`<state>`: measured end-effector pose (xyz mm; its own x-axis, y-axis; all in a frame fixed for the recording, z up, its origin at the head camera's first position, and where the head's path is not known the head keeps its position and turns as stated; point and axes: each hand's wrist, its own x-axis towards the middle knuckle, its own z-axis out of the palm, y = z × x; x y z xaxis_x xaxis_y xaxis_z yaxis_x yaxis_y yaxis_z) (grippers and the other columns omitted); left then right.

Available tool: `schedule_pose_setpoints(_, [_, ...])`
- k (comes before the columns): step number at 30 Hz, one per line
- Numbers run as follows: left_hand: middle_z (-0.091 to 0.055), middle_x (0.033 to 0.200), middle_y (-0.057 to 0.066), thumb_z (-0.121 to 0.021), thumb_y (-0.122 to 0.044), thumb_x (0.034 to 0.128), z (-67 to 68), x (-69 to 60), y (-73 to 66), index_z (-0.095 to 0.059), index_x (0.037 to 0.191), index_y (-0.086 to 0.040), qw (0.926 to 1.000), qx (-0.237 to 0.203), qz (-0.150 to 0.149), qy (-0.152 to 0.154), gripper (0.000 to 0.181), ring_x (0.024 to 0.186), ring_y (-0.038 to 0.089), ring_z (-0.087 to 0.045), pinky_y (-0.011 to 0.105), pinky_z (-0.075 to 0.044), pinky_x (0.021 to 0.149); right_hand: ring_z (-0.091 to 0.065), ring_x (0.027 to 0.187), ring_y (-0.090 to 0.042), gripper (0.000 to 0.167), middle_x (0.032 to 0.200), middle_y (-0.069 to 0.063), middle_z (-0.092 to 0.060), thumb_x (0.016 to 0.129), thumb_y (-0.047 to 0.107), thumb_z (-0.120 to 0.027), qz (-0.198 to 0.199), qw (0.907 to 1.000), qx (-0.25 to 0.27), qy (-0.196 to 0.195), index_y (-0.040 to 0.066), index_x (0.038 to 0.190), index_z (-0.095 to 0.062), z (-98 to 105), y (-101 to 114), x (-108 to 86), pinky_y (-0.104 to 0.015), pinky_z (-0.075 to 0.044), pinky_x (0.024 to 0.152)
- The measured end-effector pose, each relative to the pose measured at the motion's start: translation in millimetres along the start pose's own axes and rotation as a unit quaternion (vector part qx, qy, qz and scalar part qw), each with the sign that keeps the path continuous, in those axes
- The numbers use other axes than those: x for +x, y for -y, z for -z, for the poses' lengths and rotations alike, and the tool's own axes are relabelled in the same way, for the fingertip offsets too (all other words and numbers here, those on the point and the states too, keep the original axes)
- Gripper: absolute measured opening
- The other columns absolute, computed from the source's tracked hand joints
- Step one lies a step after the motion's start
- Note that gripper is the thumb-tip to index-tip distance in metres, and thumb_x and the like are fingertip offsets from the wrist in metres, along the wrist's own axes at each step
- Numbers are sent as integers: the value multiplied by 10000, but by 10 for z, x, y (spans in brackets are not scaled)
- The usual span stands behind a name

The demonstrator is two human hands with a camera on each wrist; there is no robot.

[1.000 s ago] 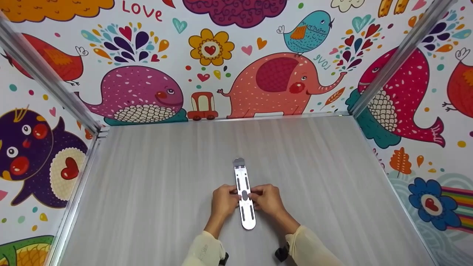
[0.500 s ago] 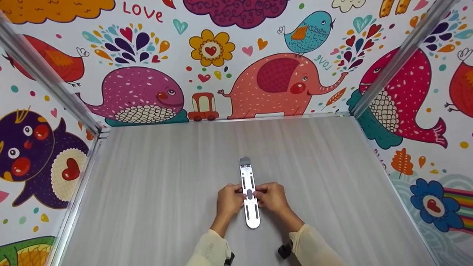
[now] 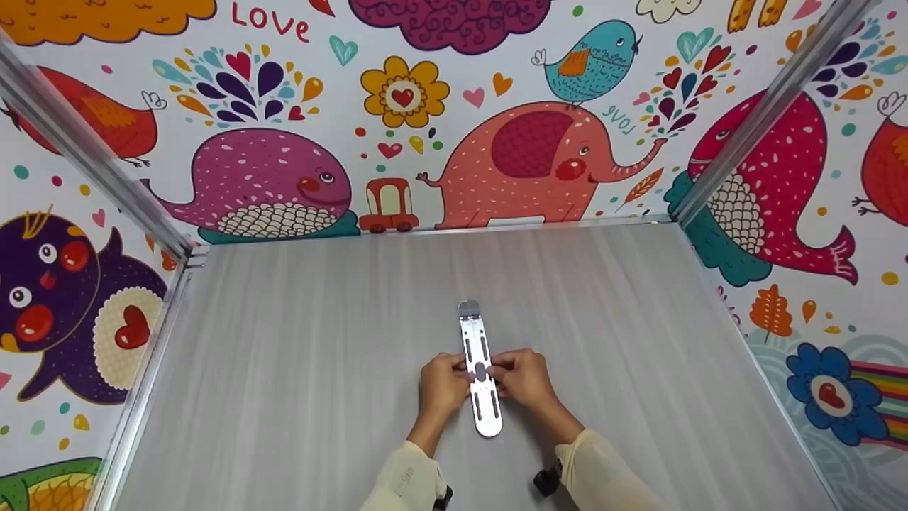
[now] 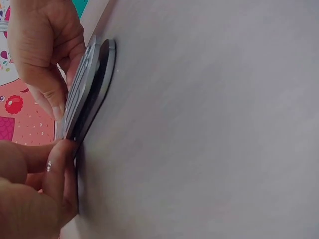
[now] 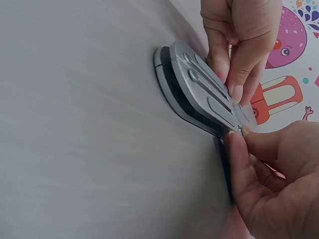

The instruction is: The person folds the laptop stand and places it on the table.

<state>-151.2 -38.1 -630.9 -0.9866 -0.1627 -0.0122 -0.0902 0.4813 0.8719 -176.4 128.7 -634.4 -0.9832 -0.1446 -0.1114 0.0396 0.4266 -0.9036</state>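
Observation:
A slim silver folding stand [image 3: 485, 411] with rounded ends, long slots and a grey oval pad sits folded between my hands, its far end capped in grey. My left hand [image 3: 441, 387] pinches its left edge near the middle. Opposite it, my right hand [image 3: 526, 380] pinches the right edge. In the left wrist view, the stand [image 4: 82, 94] shows two stacked layers, with a narrow dark gap at the near end. Thumb and fingers of the right hand [image 5: 279, 174] meet at its edge in the right wrist view. Some fingertips beneath are hidden.
A grey wood-grain table [image 3: 305, 341] lies under the hands. Metal rails [image 3: 145, 397] run along its sides, and walls printed with cartoon animals [image 3: 525, 163] rise at the back and sides. A dark wrist strap piece [image 3: 546, 482] hangs under the right sleeve.
Both hands and the stand have shifted slightly to the right since a second ago, mostly in the first half second. The pinching grips on both edges look the same.

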Motion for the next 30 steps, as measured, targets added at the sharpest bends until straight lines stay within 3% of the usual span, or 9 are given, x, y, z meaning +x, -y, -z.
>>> schedule_pose_setpoints(6, [-669,746,31,-767,76,746,2,-19,-13,-804,956,-11,9999,-39,-82,-47,230,656,80,-563,244,-462,587,-648,498,-91,64,728,-116,-747,872,16,-759,19,10000,-81,-38,0,924,-793,-7,-9,-39,-303,-560,458])
schedule_pose_setpoints(13, [-660,733,10,-758,62,753,12,-9,-19,-805,919,-32,10000,-53,-4,-35,196,637,80,-532,243,-439,572,-654,510,-94,65,745,-118,-744,871,20,-761,-225,9996,148,-54,-3,925,-790,-17,-14,-31,-295,-560,463])
schedule_pose_setpoints(21, [-684,769,25,-757,57,757,25,-7,13,-814,947,-54,9999,-24,125,-100,227,660,79,-556,244,-453,593,-647,514,-93,63,757,-109,-737,876,30,-761,-240,9995,185,66,-1,925,-785,-39,-10,-4,-295,-561,469])
schedule_pose_setpoints(26, [-700,804,49,-764,60,751,17,-8,12,-803,1033,-30,10000,-36,8,-41,298,690,89,-583,251,-480,618,-660,546,-108,88,778,-110,-742,881,50,-766,-240,9994,217,129,4,953,-787,-6,-38,1,-290,-569,490])
schedule_pose_setpoints(30, [-696,812,68,-772,27,771,40,8,-2,-799,1002,-30,9993,219,-265,115,240,705,132,-590,294,-492,642,-674,574,-120,153,802,-113,-747,914,100,-751,-118,9994,130,311,8,1033,-781,62,-48,-6,-288,-582,516])
